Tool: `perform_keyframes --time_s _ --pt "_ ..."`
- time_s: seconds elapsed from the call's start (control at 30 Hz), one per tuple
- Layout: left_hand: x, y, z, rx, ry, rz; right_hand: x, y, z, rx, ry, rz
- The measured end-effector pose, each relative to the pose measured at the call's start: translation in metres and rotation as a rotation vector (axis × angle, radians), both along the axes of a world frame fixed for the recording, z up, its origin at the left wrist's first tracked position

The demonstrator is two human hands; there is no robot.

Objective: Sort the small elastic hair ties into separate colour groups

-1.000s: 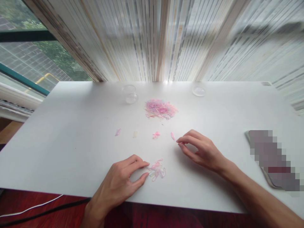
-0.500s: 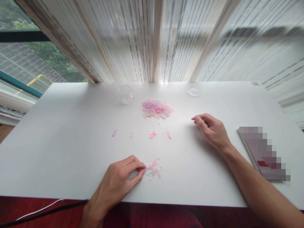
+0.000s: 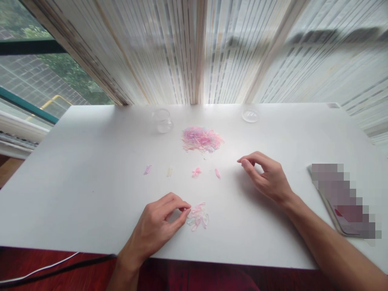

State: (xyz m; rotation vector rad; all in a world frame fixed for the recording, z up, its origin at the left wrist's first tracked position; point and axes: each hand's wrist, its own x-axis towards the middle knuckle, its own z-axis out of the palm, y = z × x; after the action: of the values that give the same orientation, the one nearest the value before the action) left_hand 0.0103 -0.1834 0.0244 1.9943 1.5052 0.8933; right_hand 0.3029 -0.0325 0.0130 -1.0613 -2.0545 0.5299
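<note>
My left hand (image 3: 163,226) pinches thumb and forefinger together at the left edge of a small near pile of pastel rubber bands (image 3: 199,220). Whatever its fingertips hold is too small to make out. My right hand (image 3: 266,178) hovers over the table to the right, thumb and forefinger closed at the tips; I cannot see what, if anything, is between them. Between the hands and the large pile of rubber bands (image 3: 201,139) lies a row of small groups: purple bands (image 3: 147,169), pale yellow bands (image 3: 169,172), pink bands (image 3: 196,173) and more pink bands (image 3: 217,173).
On the white table (image 3: 75,161), a clear round container (image 3: 162,121) stands at the back left and a clear lid (image 3: 250,116) lies at the back right. A flat, blurred-out object (image 3: 342,202) rests at the right. Striped curtains (image 3: 169,52) hang behind the table.
My right hand has shifted slightly left and nearer. My left hand has moved slightly up and right at the near pile. The view has turned a little.
</note>
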Motion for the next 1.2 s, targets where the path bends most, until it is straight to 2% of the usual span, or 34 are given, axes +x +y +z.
perform_keyframes --time_s 0.17,0.37,0.43,0.67,0.87,1.2 --pt "0.004 0.007 0.001 0.026 -0.012 0.017 0.006 0.001 0.007 0.039 -0.067 0.049" --pt "0.005 0.010 -0.002 0.025 -0.037 0.019 0.029 0.013 0.016 -0.038 -0.158 -0.118" --pt "0.006 0.011 -0.004 0.046 -0.054 0.029 0.035 0.014 0.018 -0.091 -0.206 -0.123" --pt "0.009 0.012 -0.011 0.076 -0.078 0.067 0.040 0.008 0.027 -0.369 -0.529 0.028" --pt "0.009 0.011 -0.014 0.074 -0.084 0.072 0.025 0.000 0.024 -0.327 -0.615 -0.046" --pt "0.011 0.011 -0.012 0.087 -0.094 0.068 0.026 -0.002 0.020 -0.283 -0.527 -0.110"
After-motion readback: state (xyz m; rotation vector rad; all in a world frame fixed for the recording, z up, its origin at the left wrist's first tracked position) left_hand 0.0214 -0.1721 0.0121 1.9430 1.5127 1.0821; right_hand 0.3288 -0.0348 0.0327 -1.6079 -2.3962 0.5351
